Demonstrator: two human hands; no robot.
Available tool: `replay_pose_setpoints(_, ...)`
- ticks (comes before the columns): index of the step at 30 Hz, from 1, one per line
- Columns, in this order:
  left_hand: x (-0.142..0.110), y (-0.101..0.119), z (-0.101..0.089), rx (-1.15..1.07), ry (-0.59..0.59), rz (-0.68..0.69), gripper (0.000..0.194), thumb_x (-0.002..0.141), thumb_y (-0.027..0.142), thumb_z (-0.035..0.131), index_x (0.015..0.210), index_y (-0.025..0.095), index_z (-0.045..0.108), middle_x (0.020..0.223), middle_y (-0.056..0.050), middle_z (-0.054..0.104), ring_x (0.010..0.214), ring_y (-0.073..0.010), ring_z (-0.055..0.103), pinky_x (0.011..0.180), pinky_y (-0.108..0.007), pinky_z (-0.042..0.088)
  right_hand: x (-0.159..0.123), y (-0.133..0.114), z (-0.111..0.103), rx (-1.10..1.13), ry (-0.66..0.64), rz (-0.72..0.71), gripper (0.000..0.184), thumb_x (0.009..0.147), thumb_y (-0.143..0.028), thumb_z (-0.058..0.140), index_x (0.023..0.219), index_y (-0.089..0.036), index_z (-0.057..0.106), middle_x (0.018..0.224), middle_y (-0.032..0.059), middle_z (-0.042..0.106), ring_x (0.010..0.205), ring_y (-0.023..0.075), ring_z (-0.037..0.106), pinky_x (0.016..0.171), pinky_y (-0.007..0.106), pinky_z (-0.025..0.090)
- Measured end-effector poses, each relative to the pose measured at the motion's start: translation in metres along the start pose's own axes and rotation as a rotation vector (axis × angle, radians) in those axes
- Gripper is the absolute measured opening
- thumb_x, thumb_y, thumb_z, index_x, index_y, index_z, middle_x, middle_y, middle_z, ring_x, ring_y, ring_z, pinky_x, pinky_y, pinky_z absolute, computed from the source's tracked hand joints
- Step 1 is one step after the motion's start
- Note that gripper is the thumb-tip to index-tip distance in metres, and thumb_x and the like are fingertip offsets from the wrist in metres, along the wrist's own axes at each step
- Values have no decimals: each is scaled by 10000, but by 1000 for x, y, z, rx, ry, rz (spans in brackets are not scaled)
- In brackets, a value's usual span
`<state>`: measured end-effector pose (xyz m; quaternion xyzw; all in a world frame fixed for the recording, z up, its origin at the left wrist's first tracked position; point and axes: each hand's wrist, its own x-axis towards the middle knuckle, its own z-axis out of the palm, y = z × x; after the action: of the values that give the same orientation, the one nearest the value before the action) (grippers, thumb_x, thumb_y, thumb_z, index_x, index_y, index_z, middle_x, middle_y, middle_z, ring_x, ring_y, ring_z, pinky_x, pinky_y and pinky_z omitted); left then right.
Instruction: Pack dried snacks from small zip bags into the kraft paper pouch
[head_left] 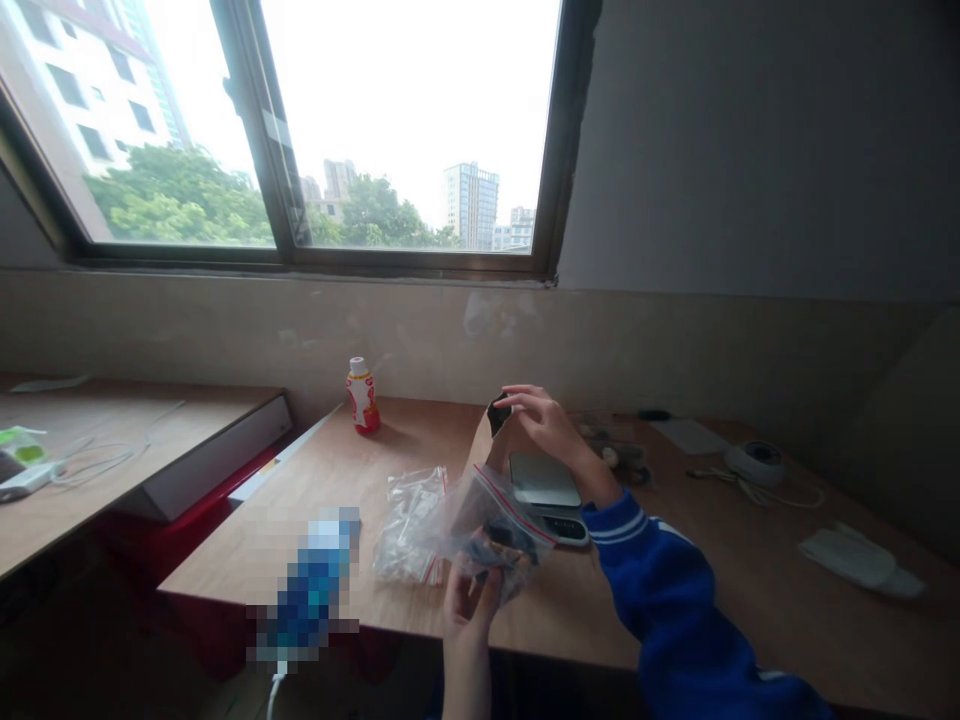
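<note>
White-and-red plastic bottle (364, 400): printed wrap, lettering too small to read.
Flat white scale with a silver top (547, 482): pale marks on its dark front panel, illegible.
Blue oblong object on a white cable (311, 585): pixelated, unreadable.
Readable words or numbers: none.

1. Table (431, 430): was warm brown.
2. Zip bag (486, 520), near the table's front edge: was clear, with a red strip.
3. Pouch (482, 446): was tan, with a dark interior.
4. Loose bags (409, 525), near the front edge: were clear, red-lined.
5. Bottle (363, 396), by the back left corner: was red and white, white-capped.
6. Right sleeve (667, 590): was blue, with white stripes.
</note>
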<state>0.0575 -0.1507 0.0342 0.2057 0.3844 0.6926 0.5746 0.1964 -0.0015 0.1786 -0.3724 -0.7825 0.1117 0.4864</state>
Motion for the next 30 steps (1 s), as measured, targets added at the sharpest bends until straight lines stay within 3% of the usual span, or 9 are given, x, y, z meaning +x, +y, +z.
replay_pose_setpoints(2,1,0,-1,-1,0,3,557,560,422,832,1038,188,668,1082,-111,695,1066,-335,628,844,-402,560,-11,-8,-3,29,79,18,279,851,-156,450,970,-241,687,1164,51,611,1132,190,532,1007,368,379)
replay_pose_setpoints(5,-1,6,1,14,-33,-8,572,590,416,818,1087,184,655,1111,-119,684,1083,-329,617,883,-414,539,-34,-27,-11,211,87,130,180,870,-227,479,887,-216,657,949,42,652,920,178,600,852,326,465)
replay_pose_setpoints(9,-3,11,6,66,-105,1,495,659,412,777,1088,193,662,1099,-95,690,1101,-297,611,944,-397,496,-64,-48,-21,411,-311,316,197,847,-335,559,781,-166,638,727,20,626,670,141,576,628,267,474)
replay_pose_setpoints(11,-4,11,7,76,-117,13,464,676,409,764,1080,201,667,1094,-84,693,1097,-285,614,947,-389,491,-73,-53,-22,411,-454,368,225,841,-366,577,837,-156,659,766,29,650,705,148,596,632,262,482)
replay_pose_setpoints(14,-5,8,7,83,-128,11,415,703,404,742,1056,197,676,1078,-80,702,1065,-271,630,930,-376,498,-79,-58,-20,312,-538,352,236,828,-351,608,979,-181,673,932,44,682,827,174,616,705,280,497)
replay_pose_setpoints(22,-7,17,9,151,-42,39,421,639,380,782,991,169,688,1004,-89,725,970,-265,666,827,-348,537,-84,-65,-5,135,-594,168,362,752,-291,718,1100,-220,649,1074,60,655,971,219,573,851,329,460)
replay_pose_setpoints(26,-8,15,8,126,-14,11,456,621,348,797,1021,168,674,1045,-102,717,988,-271,665,823,-344,540,-88,-68,4,75,-545,201,227,750,-229,702,973,-197,670,995,56,669,911,221,590,803,323,465)
replay_pose_setpoints(30,-6,9,5,78,-26,1,452,645,322,786,1052,178,654,1059,-89,712,1009,-257,659,875,-350,521,-89,-69,7,171,-498,309,222,748,-175,667,969,-188,664,928,35,684,827,199,625,717,290,480)
